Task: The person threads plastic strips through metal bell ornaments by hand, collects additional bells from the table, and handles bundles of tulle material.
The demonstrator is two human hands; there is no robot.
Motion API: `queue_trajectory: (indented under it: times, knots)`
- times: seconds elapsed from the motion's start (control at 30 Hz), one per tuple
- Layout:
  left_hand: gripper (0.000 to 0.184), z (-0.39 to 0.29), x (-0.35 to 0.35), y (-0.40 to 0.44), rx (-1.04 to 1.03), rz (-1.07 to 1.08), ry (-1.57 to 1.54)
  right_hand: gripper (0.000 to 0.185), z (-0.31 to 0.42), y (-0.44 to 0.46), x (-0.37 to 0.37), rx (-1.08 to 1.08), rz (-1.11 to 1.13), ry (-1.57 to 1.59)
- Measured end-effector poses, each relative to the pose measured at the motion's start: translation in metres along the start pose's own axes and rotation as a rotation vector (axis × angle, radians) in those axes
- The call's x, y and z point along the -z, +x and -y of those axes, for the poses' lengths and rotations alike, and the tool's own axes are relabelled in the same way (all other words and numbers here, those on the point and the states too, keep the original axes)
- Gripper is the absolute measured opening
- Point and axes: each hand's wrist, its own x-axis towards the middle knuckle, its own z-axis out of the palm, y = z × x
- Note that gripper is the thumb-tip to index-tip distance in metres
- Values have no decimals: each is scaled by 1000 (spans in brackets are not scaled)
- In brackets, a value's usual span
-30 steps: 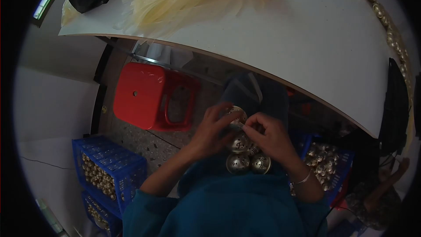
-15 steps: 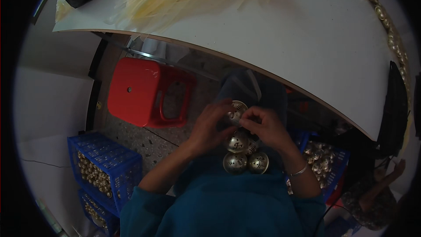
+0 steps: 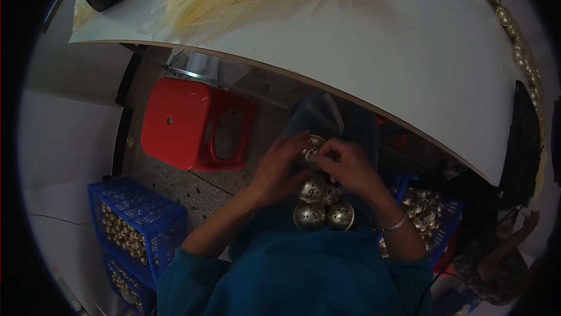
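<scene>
Seemingly for steadiness, the upper ball (image 3: pixel 316 140) is grasped by the left hand (image 3: pixel 277 167), while the grip of the right hand (image 3: pixel 350 170) cannot be told.

One gold ball (image 3: pixel 310 187) bears the word "Joy" in dark letters (image 3: pixel 314 192). On the two balls (image 3: pixel 310 215) just below that one, and on the upper ball (image 3: pixel 316 140) above it, the dark marks cannot be read.
</scene>
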Motion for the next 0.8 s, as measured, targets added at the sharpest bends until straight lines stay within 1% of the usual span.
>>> queue_trajectory:
  times: [0.1, 0.2, 0.27, 0.3, 0.37, 0.4, 0.47, 0.5, 0.57, 0.6, 0.67, 0.8]
  knots:
    - [52, -1, 1, 0, -49, 10, 63, 16, 0, 1, 0, -50, -38, -14]
    - [53, -1, 3, -1, -32, 31, 35, 17, -1, 2, 0, 26, -48, -68]
    - [52, -3, 6, -1, -7, 48, -100, 15, 6, -2, 2, -91, -45, -44]
    - [52, -1, 5, -1, -6, 48, -101, 15, 4, -3, 3, -92, -44, -45]
    - [47, 6, 2, 0, 102, 54, -294, 13, -1, -3, 4, -45, -44, 84]
    - [47, 7, 0, 0, 100, 54, -294, 13, -2, -4, 2, -44, -45, 83]
    - [42, 9, -5, 0, 173, 4, -393, 11, -4, -9, -3, 49, -163, 194]
    - [42, 9, -7, -1, 166, 4, -390, 11, -8, -11, -6, 55, -167, 194]
    - [41, 7, -10, -1, 199, -39, -461, 13, -16, -10, -14, 97, -330, 170]
    - [41, 6, -11, -1, 186, -20, -443, 13, -16, -9, -15, 109, -348, 189]
    - [40, 5, -14, -1, 207, -86, -459, 14, -17, -10, -16, 89, -366, 139]
    - [41, 6, -14, -1, 183, -47, -423, 16, -16, -11, -12, 130, -375, 104]
